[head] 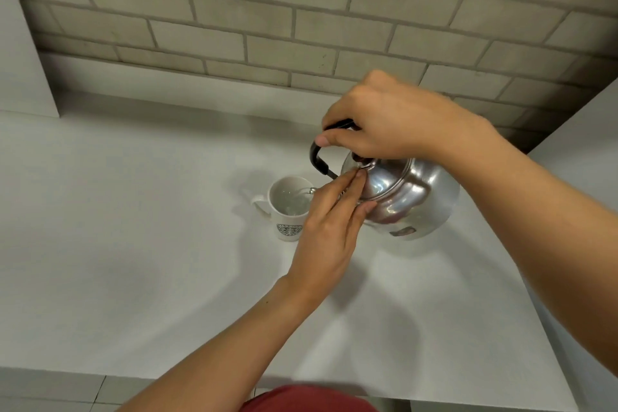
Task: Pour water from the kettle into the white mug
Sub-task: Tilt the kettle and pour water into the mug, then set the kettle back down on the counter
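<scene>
— Which step was in hand?

— The pour itself, by my reading. The kettle (pixel 406 196), right of centre in the frame, was tipped toward the mug (pixel 288 207), which stood upright on the counter (pixel 133 244) just left of centre. The spout tip showed over the mug's rim, and there looked to be clear water inside, though how full I couldn't tell.

— And the right hand (pixel 394 120)?

— Clenched around the black handle (pixel 319 157) above the kettle, fingers wrapped over and thumb tucked under. It carried the kettle's weight; the kettle's base was off the counter.

— The left hand (pixel 329 227)?

— Not gripping anything. Its fingers (pixel 354 182) lay nearly straight and close together, tips pressed on the lid (pixel 381 182) near the knob, seemingly to keep it seated while the kettle leaned.

— What did the next move call for?

— In my judgement, holding the tilt steady until the mug was filled enough, then rolling the right wrist back to level the kettle. The left fingertips ought to stay on the lid until it was upright, since a loose lid could slip toward the mug.
</scene>
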`<action>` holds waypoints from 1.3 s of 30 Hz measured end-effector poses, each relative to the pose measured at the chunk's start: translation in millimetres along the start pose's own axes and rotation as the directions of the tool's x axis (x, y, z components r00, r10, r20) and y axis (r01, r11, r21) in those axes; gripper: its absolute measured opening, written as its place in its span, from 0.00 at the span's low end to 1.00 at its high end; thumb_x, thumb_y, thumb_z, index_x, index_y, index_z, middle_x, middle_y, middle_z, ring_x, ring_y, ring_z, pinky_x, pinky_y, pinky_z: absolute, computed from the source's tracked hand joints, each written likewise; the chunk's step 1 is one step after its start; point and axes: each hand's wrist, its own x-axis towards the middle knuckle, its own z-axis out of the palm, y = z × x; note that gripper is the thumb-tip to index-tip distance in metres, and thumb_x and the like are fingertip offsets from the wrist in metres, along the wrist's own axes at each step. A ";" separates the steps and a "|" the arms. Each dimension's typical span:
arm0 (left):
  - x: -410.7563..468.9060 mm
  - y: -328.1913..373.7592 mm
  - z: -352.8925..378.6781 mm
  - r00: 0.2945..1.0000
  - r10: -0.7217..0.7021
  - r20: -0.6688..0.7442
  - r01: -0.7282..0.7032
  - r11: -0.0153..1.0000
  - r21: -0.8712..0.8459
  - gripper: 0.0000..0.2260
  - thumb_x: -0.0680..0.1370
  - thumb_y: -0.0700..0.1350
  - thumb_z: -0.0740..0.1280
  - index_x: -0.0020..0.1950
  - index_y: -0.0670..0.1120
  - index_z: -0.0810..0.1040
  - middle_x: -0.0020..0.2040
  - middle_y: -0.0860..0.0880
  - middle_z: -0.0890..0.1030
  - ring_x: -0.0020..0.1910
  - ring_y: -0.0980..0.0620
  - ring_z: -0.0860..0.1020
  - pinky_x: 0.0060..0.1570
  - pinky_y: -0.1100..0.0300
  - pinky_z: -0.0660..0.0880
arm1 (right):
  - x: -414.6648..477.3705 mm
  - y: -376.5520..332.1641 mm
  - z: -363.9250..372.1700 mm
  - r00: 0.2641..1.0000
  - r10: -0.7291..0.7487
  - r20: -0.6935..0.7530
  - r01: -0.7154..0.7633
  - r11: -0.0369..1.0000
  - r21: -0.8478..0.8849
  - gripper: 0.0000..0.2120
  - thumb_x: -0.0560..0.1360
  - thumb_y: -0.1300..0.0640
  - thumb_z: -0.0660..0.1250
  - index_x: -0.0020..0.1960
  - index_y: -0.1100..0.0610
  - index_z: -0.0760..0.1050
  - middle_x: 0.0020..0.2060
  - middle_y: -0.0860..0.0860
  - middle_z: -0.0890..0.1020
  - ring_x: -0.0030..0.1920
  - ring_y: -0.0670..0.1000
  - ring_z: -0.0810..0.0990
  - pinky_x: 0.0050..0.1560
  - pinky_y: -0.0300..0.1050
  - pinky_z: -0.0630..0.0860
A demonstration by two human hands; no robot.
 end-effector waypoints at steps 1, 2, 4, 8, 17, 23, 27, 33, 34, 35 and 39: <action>0.9 -0.4 -1.6 1.000 0.016 0.021 -0.016 1.000 0.017 0.20 0.84 0.45 0.63 0.74 0.40 0.73 0.71 0.43 0.75 0.71 0.47 0.73 0.73 0.60 0.66 | -4.2 3.7 2.1 1.000 -0.002 -0.031 0.003 1.000 0.021 0.18 0.82 0.40 0.64 0.56 0.51 0.87 0.38 0.52 0.87 0.40 0.54 0.82 0.44 0.56 0.81; 1.7 -0.3 -2.9 0.999 0.028 0.039 -0.029 0.999 0.033 0.20 0.84 0.45 0.63 0.74 0.39 0.73 0.71 0.43 0.75 0.70 0.47 0.73 0.73 0.61 0.65 | -8.0 7.1 4.3 0.998 -0.001 -0.063 0.004 0.999 0.039 0.18 0.82 0.40 0.64 0.57 0.50 0.87 0.39 0.52 0.88 0.40 0.53 0.82 0.45 0.56 0.81; 3.4 0.6 -4.7 0.997 0.047 0.060 -0.051 0.997 0.059 0.20 0.84 0.45 0.63 0.74 0.39 0.73 0.71 0.42 0.75 0.70 0.46 0.73 0.73 0.61 0.65 | -15.3 13.8 9.1 0.992 -0.004 -0.126 0.012 0.998 0.061 0.18 0.82 0.41 0.65 0.56 0.51 0.87 0.38 0.52 0.88 0.39 0.54 0.82 0.45 0.54 0.80; 7.3 1.9 -6.4 0.990 0.106 0.089 -0.114 0.989 0.094 0.19 0.83 0.45 0.65 0.72 0.38 0.75 0.69 0.41 0.77 0.69 0.45 0.75 0.72 0.56 0.69 | -28.4 26.2 19.4 0.971 0.008 -0.238 0.019 0.994 0.107 0.17 0.82 0.43 0.66 0.56 0.53 0.87 0.39 0.51 0.88 0.39 0.55 0.84 0.46 0.52 0.78; 39.0 5.3 -26.8 0.991 -0.032 -0.126 0.027 0.999 -0.044 0.07 0.82 0.48 0.69 0.58 0.52 0.73 0.55 0.54 0.75 0.56 0.61 0.76 0.42 0.73 0.75 | -67.1 49.1 51.3 0.856 0.197 -0.477 -0.035 0.945 0.326 0.12 0.80 0.46 0.71 0.55 0.52 0.88 0.41 0.48 0.89 0.40 0.49 0.86 0.44 0.48 0.79; 67.9 10.0 -22.4 0.983 -0.039 0.180 0.018 0.993 0.119 0.18 0.86 0.49 0.61 0.76 0.50 0.72 0.63 0.53 0.78 0.57 0.64 0.73 0.56 0.79 0.65 | -81.4 59.9 77.5 0.808 0.318 -0.496 -0.067 0.886 0.458 0.11 0.79 0.47 0.72 0.56 0.51 0.88 0.43 0.48 0.90 0.44 0.46 0.87 0.48 0.42 0.79; 79.6 15.4 -15.6 0.967 -0.045 0.252 0.015 0.993 0.121 0.16 0.85 0.45 0.61 0.74 0.48 0.75 0.59 0.50 0.81 0.55 0.56 0.78 0.55 0.76 0.67 | -86.5 75.0 93.1 0.780 0.351 -0.518 -0.054 0.863 0.502 0.11 0.79 0.47 0.73 0.57 0.50 0.88 0.47 0.45 0.90 0.48 0.42 0.87 0.51 0.35 0.80; 111.8 8.1 -5.2 0.960 -0.025 0.278 -0.023 0.985 0.170 0.16 0.85 0.43 0.62 0.72 0.46 0.76 0.60 0.46 0.81 0.58 0.48 0.80 0.60 0.63 0.73 | -80.0 109.6 112.9 0.783 0.456 -0.423 -0.112 0.772 0.625 0.19 0.80 0.39 0.66 0.67 0.45 0.81 0.49 0.33 0.83 0.52 0.34 0.81 0.53 0.27 0.73; 118.2 4.2 -3.8 0.964 -0.022 0.266 -0.027 0.983 0.182 0.16 0.85 0.43 0.61 0.72 0.46 0.76 0.61 0.46 0.81 0.59 0.49 0.79 0.59 0.69 0.71 | -78.3 116.8 116.7 0.786 0.466 -0.406 -0.132 0.769 0.626 0.21 0.82 0.39 0.64 0.71 0.45 0.78 0.50 0.33 0.80 0.53 0.35 0.80 0.53 0.26 0.71; 125.2 0.0 -2.4 0.968 -0.023 0.249 -0.026 0.981 0.191 0.15 0.86 0.43 0.61 0.72 0.46 0.76 0.61 0.46 0.81 0.59 0.49 0.79 0.58 0.74 0.68 | -76.5 123.6 120.7 0.792 0.477 -0.382 -0.156 0.762 0.629 0.22 0.83 0.39 0.61 0.74 0.45 0.74 0.51 0.34 0.78 0.54 0.35 0.78 0.54 0.25 0.69; 155.4 -20.7 3.6 0.978 -0.005 0.207 -0.041 0.975 0.219 0.15 0.85 0.43 0.61 0.71 0.44 0.77 0.59 0.45 0.82 0.57 0.49 0.79 0.56 0.80 0.63 | -64.4 148.1 135.0 0.791 0.514 -0.332 -0.211 0.738 0.641 0.25 0.86 0.42 0.53 0.81 0.48 0.65 0.64 0.43 0.76 0.64 0.43 0.75 0.66 0.36 0.68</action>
